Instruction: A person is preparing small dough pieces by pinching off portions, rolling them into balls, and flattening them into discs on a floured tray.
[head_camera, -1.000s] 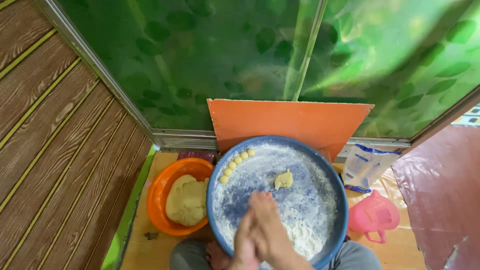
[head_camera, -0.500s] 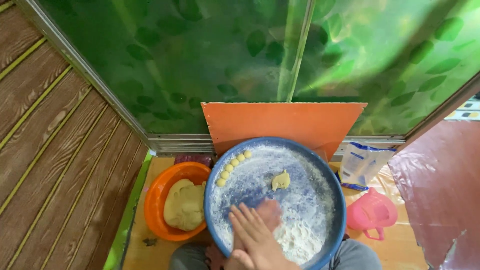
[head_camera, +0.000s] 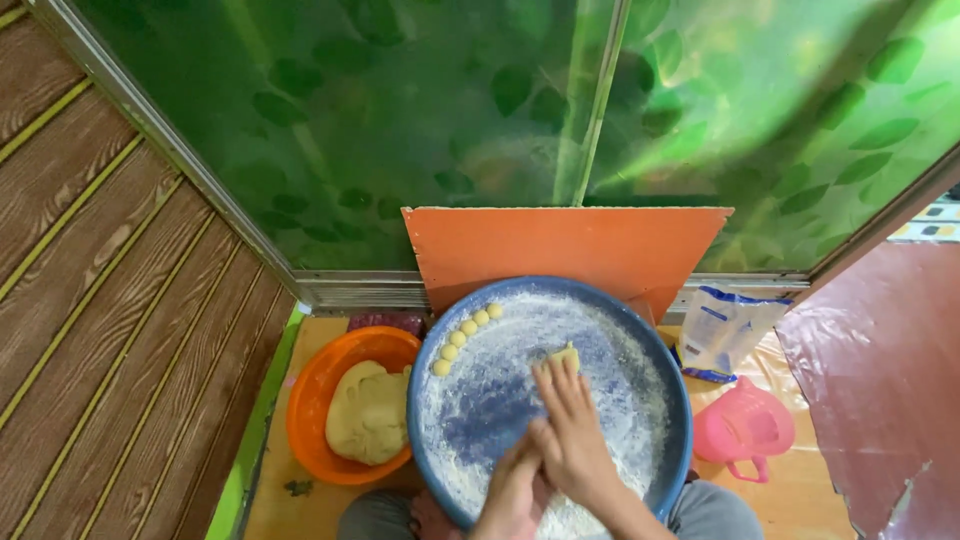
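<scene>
Right hand (head_camera: 570, 430) flat, fingers spread wide, fingertips on pale dough lump (head_camera: 563, 354) mid round blue floured tray (head_camera: 640, 350). Left hand (head_camera: 510, 490) underneath, grip unclear. Small dough balls (head_camera: 465, 327) at ten o'clock. Orange bowl (head_camera: 320, 380) with dough at nine; pink jug (head_camera: 745, 430) at three. Orange board (head_camera: 560, 250), green glass (head_camera: 400, 120) at twelve.

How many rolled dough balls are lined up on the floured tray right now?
5 dough balls, in a curved row along the upper-left rim of the blue tray. More may be hidden under the hands.
</scene>
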